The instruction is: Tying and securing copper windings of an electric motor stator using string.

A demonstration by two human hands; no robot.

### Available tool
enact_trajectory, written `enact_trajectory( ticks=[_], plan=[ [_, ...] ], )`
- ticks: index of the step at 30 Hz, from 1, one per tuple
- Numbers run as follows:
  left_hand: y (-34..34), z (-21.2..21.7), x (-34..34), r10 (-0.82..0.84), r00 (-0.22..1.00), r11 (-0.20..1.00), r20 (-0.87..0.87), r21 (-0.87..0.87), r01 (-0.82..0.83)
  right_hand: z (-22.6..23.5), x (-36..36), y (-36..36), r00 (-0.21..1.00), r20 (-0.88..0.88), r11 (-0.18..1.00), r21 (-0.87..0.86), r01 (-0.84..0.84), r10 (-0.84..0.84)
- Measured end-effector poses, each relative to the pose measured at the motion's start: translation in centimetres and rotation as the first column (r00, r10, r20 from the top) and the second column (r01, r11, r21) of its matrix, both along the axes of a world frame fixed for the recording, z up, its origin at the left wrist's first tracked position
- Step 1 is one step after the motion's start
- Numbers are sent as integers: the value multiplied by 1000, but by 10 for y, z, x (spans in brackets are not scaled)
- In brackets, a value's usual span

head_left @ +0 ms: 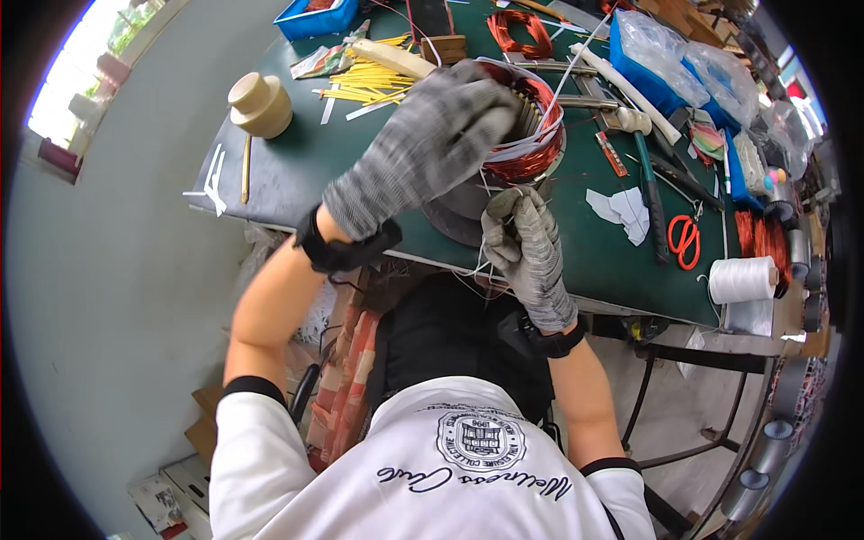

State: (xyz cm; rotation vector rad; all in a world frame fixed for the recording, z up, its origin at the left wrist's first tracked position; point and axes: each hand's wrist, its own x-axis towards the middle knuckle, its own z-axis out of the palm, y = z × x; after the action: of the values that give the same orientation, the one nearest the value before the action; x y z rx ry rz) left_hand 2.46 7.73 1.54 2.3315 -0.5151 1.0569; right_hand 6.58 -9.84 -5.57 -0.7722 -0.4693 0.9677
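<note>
A motor stator [529, 160] with red-brown copper windings stands near the table's front edge, pale sleeving and white cord running round its coil ends. My left hand [441, 130], in a grey knit glove, reaches over its left side with fingers curled down at the rim; their tips are hidden, so what they grip I cannot make out. Just in front of the stator, my right hand [531, 247], gloved alike, is closed in a pinch on a thin white cord [484, 183] that runs to the windings. Loose strands hang at the table edge below.
On the green table [306, 171] lie yellow strips [373, 76], a cream stepped block [261, 105], a hammer [646, 171], red-handled scissors [684, 241] and a white thread spool [742, 280]. Blue bins [643, 63] with plastic bags and a copper coil [520, 34] sit farther back.
</note>
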Motion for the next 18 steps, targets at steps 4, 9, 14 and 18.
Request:
enact_trajectory(
  ticks=[4, 9, 14, 18],
  plan=[
    [-13, 31, 17, 263, 916, 943, -303, 281, -178, -5, -12, 12, 995, 90, 995, 93, -40, 31],
    [-11, 19, -13, 171, 979, 981, -108, 113, -159, -10, -1, 2, 996, 89, 994, 107, -6, -4],
    [-25, -38, -52, 309, 936, 795, -168, -494, -352, -9, 0, 4, 995, 93, 992, 120, -32, 21],
    [-33, -47, -43, 330, 933, 711, -144, -612, -346, -7, 4, 0, 993, 116, 995, 94, -24, 13]
  ],
)
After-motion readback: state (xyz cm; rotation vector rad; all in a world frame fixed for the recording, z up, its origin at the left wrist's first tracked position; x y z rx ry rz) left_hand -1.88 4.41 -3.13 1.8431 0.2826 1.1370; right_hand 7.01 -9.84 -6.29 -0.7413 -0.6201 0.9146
